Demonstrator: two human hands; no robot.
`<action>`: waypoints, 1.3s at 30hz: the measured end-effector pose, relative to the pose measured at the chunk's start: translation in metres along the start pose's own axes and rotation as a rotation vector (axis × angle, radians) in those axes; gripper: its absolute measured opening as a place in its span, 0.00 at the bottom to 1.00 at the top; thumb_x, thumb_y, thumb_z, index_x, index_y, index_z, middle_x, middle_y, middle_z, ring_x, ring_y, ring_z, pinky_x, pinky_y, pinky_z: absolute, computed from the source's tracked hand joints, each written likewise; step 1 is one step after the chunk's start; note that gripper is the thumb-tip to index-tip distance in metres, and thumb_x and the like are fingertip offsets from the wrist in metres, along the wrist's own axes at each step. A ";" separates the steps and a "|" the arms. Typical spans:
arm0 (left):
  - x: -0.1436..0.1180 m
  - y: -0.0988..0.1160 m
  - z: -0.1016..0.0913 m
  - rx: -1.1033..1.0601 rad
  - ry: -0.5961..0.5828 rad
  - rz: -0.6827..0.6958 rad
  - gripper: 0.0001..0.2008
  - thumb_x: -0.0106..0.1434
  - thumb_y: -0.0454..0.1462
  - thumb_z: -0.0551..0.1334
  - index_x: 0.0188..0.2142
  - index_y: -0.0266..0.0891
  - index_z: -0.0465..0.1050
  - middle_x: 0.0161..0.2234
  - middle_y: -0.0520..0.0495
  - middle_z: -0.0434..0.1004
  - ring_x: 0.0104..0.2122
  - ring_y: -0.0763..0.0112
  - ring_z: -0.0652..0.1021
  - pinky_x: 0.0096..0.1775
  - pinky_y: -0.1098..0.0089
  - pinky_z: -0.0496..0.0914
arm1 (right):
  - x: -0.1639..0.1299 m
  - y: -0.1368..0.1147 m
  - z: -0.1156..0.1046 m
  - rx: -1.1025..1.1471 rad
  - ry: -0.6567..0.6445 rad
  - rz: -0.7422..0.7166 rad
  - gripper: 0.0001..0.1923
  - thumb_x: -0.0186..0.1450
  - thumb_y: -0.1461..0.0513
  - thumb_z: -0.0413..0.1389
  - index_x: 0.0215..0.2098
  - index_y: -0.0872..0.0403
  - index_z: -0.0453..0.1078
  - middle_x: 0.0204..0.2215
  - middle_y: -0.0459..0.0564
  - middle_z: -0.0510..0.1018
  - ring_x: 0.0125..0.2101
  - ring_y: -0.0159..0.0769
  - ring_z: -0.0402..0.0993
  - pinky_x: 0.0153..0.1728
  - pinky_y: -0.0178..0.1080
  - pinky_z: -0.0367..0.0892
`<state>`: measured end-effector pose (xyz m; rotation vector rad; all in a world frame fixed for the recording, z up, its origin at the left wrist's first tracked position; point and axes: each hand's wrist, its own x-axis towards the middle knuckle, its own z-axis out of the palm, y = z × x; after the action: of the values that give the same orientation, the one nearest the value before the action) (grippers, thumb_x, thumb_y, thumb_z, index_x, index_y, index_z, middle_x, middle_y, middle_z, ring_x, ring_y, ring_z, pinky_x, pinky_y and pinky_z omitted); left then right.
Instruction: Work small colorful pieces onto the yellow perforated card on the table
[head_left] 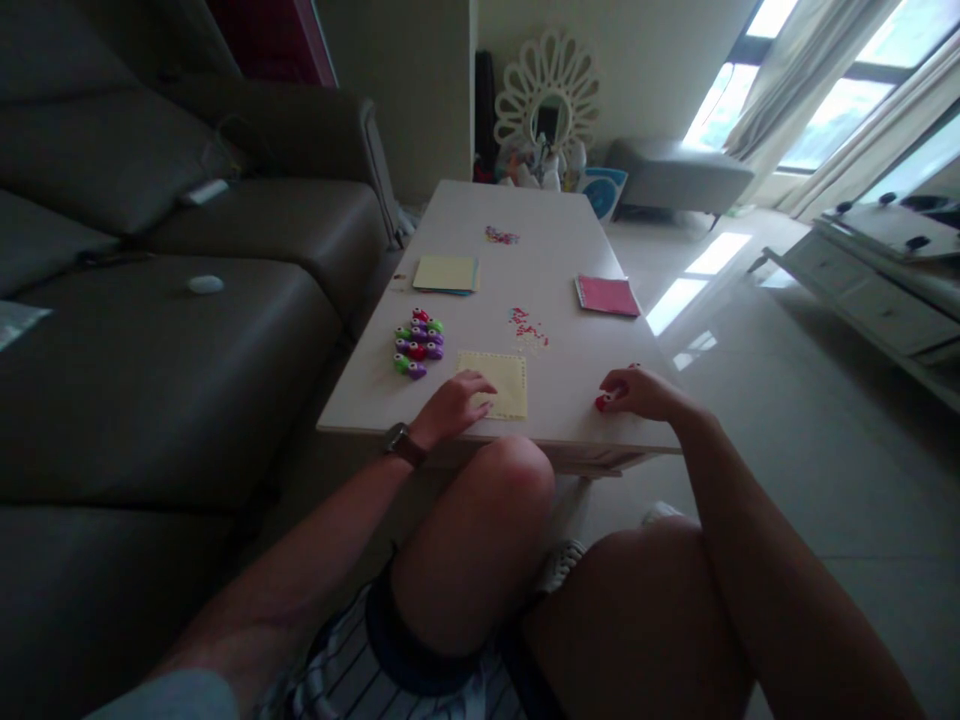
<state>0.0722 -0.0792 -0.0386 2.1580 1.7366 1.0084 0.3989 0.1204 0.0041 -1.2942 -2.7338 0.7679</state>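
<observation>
Yellow sheet lies flat at near table edge, just right of the punch cluster. Left hand rests on its left corner, fingers loosely spread and flat. Confetti just beyond. Right hand well apart to the right, fingers curled around a small red punch.

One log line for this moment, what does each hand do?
left hand: rests on yellow paper | right hand: closed on red punch | table
</observation>
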 end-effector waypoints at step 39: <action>-0.001 0.025 0.037 0.172 -0.029 0.165 0.17 0.68 0.27 0.57 0.53 0.43 0.72 0.58 0.45 0.71 0.53 0.64 0.75 0.55 0.59 0.72 | 0.018 -0.050 0.031 0.129 0.012 -0.185 0.08 0.59 0.57 0.63 0.36 0.51 0.76 0.31 0.49 0.82 0.31 0.38 0.78 0.34 0.39 0.71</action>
<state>0.1149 -0.0779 -0.0533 2.4443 1.7130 0.8875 0.3435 0.0936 -0.0049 -1.0024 -2.6944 0.8969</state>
